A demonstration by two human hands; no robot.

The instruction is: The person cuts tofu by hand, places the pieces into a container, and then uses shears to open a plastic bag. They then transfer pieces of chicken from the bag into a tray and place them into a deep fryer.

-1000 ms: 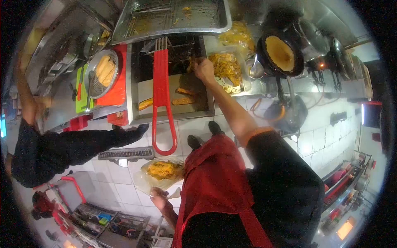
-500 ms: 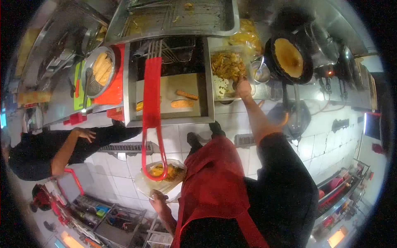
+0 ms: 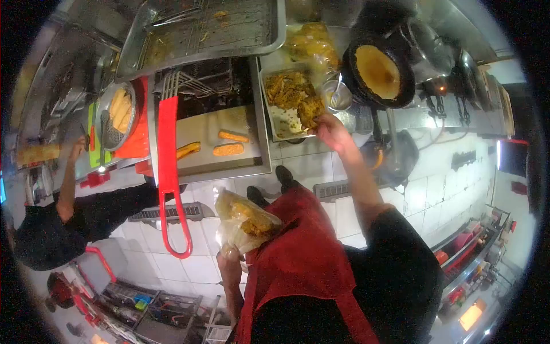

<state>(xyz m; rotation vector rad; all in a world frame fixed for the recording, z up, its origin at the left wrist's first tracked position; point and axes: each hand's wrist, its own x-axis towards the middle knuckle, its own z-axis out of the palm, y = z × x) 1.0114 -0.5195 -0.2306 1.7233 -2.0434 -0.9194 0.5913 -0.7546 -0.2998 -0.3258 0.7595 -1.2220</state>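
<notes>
My right hand (image 3: 334,133) pinches a browned, yellowish fried piece of food (image 3: 310,110) at the near right corner of a shallow tray (image 3: 281,122). More pieces like it (image 3: 285,90) are heaped in the tray's far part. Low in front of my red apron, my left hand (image 3: 230,265) grips the edge of a clear plastic bag (image 3: 236,213). Yellow and brown food (image 3: 256,225) shows inside the bag. My left fingers are partly hidden by the plastic.
A fryer (image 3: 223,173) holds orange pieces, with a red-handled basket (image 3: 168,143) jutting toward me. A pan (image 3: 408,86) with a pancake stands right of a metal bowl (image 3: 337,95). Another person's hand (image 3: 79,149) is by a green board (image 3: 98,129) at left.
The food piece in my right hand is tilted up and clearer of the heap. The bag in my left hand now stands more upright. The other person's hand has reached the counter.
</notes>
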